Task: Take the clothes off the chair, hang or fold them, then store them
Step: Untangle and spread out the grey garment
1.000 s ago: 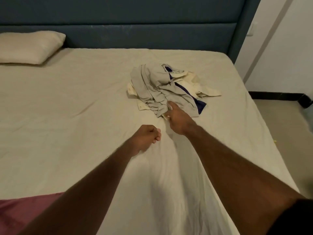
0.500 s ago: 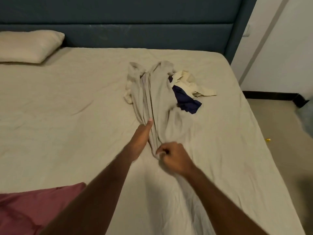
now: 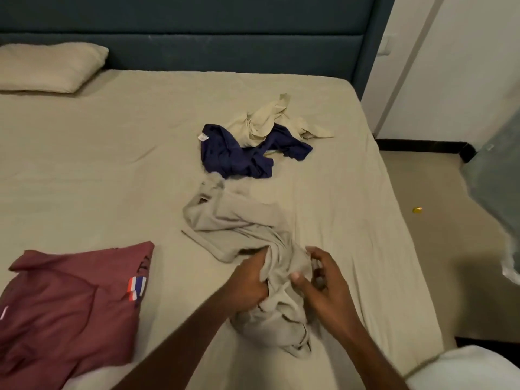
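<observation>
Maroon shirt [image 3: 70,302] laid out; our left hand [image 3: 247,285] and right hand [image 3: 320,285] gripping grey garment [image 3: 239,226]; navy garment [image 3: 239,156], cream garment [image 3: 270,119] unfolded; nothing stored.

- A bed [image 3: 84,170] with a creased beige sheet fills most of the view.
- A teal padded headboard [image 3: 197,38] runs across at 12 o'clock.
- A cream pillow [image 3: 47,67] lies at 10 o'clock.
- White wall [image 3: 464,66] with dark skirting [image 3: 422,145] stands at 2 o'clock.
- Beige floor [image 3: 427,187] lies at 3 o'clock.
</observation>
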